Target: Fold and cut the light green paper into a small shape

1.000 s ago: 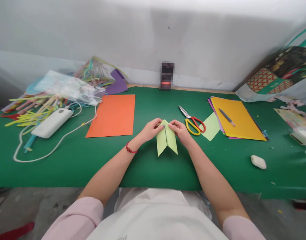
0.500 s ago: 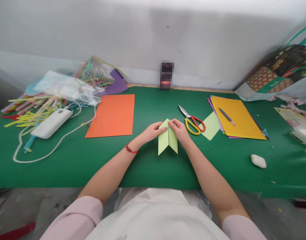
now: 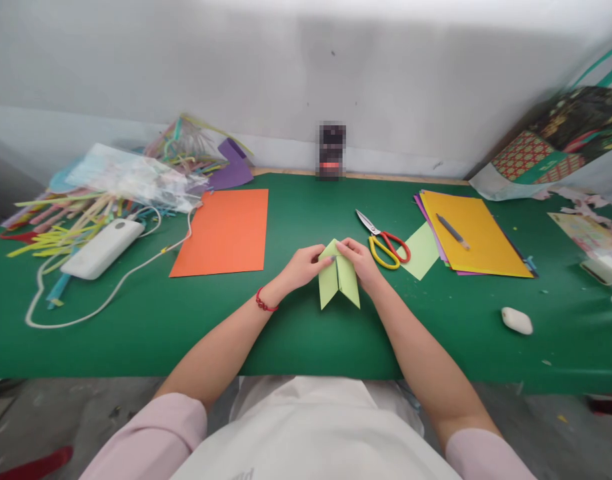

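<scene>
Head: green tabletop [image 3: 296, 343] separates folded paper [image 3: 330, 283] from near edge [image 3: 296, 374].

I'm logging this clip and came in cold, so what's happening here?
A person is handling a piece of folded light-green paper over a green table. The left-hand grip and right-hand grip hold it near its top, from either side, with two flaps pointing toward the person. The scissors lie untouched just right of the hands, beside a flat light-green sheet. An orange sheet lies to the left.
</scene>
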`<state>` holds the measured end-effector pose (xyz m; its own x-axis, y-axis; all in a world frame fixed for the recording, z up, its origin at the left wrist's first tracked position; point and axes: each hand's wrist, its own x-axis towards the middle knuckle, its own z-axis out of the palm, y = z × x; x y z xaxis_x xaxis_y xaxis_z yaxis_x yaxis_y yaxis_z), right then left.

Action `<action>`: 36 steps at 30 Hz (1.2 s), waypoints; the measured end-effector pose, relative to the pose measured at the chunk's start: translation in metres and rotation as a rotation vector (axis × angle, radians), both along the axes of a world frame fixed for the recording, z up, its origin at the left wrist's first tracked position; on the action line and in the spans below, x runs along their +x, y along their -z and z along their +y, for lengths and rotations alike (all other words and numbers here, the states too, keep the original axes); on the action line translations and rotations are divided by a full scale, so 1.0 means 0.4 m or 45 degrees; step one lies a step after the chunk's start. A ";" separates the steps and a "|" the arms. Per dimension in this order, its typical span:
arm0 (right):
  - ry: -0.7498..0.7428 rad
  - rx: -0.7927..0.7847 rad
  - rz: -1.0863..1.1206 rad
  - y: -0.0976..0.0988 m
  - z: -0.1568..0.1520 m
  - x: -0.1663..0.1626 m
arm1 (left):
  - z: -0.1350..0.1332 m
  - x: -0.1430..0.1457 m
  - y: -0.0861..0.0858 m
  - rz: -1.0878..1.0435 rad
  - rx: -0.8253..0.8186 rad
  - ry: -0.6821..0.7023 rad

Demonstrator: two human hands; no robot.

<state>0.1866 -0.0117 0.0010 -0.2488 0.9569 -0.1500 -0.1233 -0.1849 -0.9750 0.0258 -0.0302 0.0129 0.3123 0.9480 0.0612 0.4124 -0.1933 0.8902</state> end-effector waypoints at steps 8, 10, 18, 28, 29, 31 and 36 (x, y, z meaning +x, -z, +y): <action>-0.030 -0.032 -0.041 -0.007 -0.003 -0.001 | -0.003 0.004 -0.009 -0.149 -0.154 0.008; -0.038 -0.016 -0.053 -0.013 -0.011 -0.009 | -0.006 0.004 -0.016 -0.242 -0.218 -0.003; -0.074 0.118 0.006 -0.015 -0.013 0.005 | -0.003 -0.011 -0.017 -0.598 -0.417 -0.028; -0.176 0.525 -0.221 -0.033 -0.014 0.029 | 0.010 -0.020 -0.012 -0.831 -0.554 -0.107; -0.159 0.558 -0.262 -0.029 -0.013 0.031 | 0.008 -0.019 -0.013 -0.803 -0.551 -0.110; -0.149 0.626 -0.362 -0.022 -0.007 0.040 | 0.005 -0.017 -0.015 -0.754 -0.551 -0.128; -0.234 0.754 -0.547 -0.016 0.003 0.060 | 0.008 -0.014 -0.008 -0.705 -0.575 -0.178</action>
<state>0.2104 -0.0103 0.0073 -0.4479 0.8563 0.2571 0.2722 0.4045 -0.8731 0.0202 -0.0271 0.0163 0.2232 0.9469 -0.2314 -0.1278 0.2637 0.9561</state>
